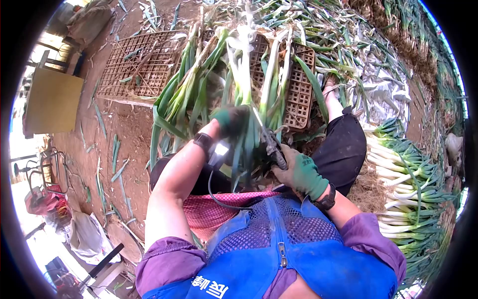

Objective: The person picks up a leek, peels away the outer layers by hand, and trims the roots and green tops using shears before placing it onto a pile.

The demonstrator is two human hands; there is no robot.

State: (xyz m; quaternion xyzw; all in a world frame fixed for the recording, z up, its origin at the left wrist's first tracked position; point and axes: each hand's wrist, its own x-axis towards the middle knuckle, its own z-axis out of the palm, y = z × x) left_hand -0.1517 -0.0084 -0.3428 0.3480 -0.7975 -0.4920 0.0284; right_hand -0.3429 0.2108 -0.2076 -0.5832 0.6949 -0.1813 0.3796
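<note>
My left hand [232, 121], in a green glove, is closed around the green leaves of a leek [244, 74], whose white shank points away from me. A pale, blurred patch covers the root end. My right hand [301, 172], also gloved in green, grips an air blow gun [272, 145]. Its thin nozzle lies alongside the leek, pointing forward. A dark hose [212, 188] curves in front of my lap. More untrimmed leeks [191, 82] with long green leaves lie to the left of the held one, across the crates.
Brown plastic crates [142, 62] [300, 87] lie ahead on the dirt ground. Cleaned leeks [401, 194] are stacked at my right. Leaf scraps [328, 35] cover the far ground. A yellow board [54, 102] stands at the left.
</note>
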